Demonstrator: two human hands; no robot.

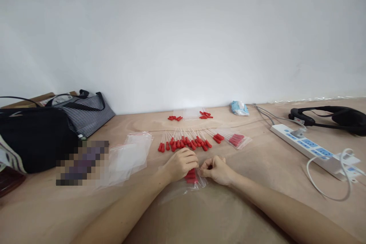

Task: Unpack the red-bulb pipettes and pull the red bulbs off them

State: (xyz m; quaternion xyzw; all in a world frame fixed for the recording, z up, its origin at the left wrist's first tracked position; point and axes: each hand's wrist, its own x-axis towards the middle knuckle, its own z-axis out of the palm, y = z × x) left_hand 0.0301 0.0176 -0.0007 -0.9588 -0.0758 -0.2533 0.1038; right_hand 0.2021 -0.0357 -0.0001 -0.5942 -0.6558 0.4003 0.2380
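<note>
A clear zip bag point(174, 193) lies on the table in front of me, with several red-bulbed droppers point(191, 177) in it. My left hand point(181, 164) is over the bag's upper part, fingers curled down on it and covering part of the droppers. At the bag's right edge, my right hand point(215, 169) is closed in a pinch on the plastic. A bit of dark red shows between its fingers, too small to make out. Just beyond my hands lies a row of loose droppers point(183, 143), red bulbs towards me and thin clear stems pointing away.
Flat zip bags point(126, 158) lie to the left, beside a blurred-out object point(85, 162). A filled bag point(236, 140) lies right of the row; more droppers point(206, 114) lie near the wall. Around are bags point(88, 112), a blue mask point(239, 108), a power strip point(309, 146) and a black headset point(331, 116).
</note>
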